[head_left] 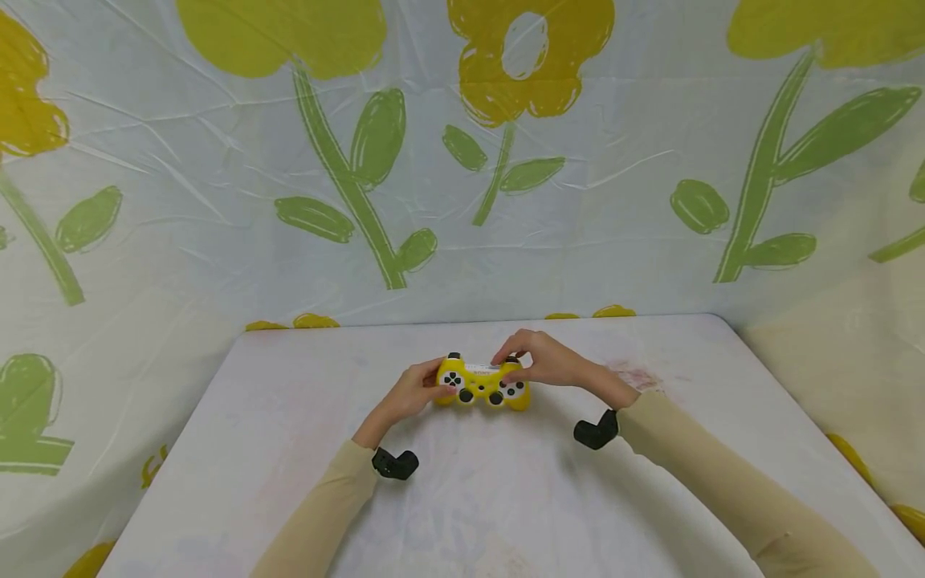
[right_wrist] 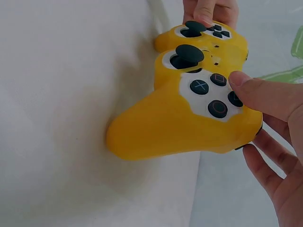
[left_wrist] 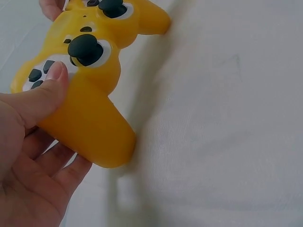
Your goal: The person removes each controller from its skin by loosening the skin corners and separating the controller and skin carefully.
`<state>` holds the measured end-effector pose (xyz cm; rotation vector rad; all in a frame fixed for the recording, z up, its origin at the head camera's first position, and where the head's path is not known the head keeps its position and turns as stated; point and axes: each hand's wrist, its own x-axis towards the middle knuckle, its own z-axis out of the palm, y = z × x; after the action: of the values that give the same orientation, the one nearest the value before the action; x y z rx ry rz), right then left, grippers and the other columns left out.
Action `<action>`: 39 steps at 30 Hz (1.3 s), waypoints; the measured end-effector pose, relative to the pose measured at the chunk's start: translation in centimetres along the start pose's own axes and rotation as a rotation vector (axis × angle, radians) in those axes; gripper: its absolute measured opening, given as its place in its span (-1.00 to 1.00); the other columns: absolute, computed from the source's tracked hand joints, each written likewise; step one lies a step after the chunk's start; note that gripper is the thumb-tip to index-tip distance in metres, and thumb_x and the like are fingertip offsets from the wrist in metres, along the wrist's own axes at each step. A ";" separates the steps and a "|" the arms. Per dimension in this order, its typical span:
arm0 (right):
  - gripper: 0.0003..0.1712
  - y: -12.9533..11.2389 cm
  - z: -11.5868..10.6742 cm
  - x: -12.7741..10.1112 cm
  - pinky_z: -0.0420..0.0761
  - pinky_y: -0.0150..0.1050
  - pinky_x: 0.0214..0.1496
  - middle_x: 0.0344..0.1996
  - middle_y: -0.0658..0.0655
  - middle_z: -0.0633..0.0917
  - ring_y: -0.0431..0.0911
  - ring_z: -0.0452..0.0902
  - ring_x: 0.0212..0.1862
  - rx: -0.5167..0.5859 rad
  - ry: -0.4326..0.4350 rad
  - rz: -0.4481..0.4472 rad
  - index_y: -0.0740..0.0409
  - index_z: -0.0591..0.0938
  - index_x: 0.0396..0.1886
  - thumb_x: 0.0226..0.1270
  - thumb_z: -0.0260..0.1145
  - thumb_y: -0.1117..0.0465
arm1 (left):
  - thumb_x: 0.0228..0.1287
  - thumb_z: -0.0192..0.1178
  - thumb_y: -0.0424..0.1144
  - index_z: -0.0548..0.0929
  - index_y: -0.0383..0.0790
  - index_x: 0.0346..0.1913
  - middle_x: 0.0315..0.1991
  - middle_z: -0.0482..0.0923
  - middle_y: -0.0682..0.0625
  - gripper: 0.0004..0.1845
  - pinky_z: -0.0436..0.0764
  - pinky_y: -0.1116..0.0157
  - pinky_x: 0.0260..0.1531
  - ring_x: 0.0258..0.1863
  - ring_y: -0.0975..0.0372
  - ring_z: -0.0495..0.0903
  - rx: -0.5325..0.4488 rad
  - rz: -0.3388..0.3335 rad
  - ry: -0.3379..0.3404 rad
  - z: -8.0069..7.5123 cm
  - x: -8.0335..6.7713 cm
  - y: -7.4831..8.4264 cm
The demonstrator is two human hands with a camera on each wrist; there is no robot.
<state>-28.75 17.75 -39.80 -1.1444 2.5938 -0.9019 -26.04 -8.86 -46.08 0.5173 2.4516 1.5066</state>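
Head view: on a white cloth-covered table (head_left: 303, 482), a person's left hand (head_left: 413, 393) and right hand (head_left: 543, 363) grip a yellow rubber-skinned game controller with black sticks (head_left: 482, 384) near the centre, left at 9 o'clock of it, right at 2 o'clock. A floral plastic sheet (head_left: 217, 201) walls three sides; bare tabletop lies around the controller, especially toward 6 o'clock, with every table edge well apart.

Left wrist view: the left hand (left_wrist: 28, 156) curls its fingers under the controller (left_wrist: 90, 109), its thumb (left_wrist: 47, 90) pressing the black direction pad.

Right wrist view: the right hand (right_wrist: 277, 142) cups the controller (right_wrist: 189, 113), thumb on the round buttons, fingers curled beneath. The far grips sit just at the cloth; judged from this, the light hold could let the controller tip onto the cloth if one thumb lifts
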 end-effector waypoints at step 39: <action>-0.94 -1.3 -0.8 0.8 0.56 -0.26 -0.12 -0.33 -0.08 0.65 -0.22 0.45 -0.26 -0.201 -0.176 -0.255 0.10 0.70 -0.34 0.27 0.34 0.21 | 0.27 0.27 -0.20 0.26 -0.28 0.34 0.22 0.45 -0.18 -0.35 0.40 0.07 0.28 0.14 0.06 0.48 -0.091 -0.031 0.027 1.4 -1.1 -0.2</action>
<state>-28.84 16.88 -38.30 -1.5599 2.4756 -0.5587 -24.54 -8.29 -46.85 0.4428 2.3859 1.6145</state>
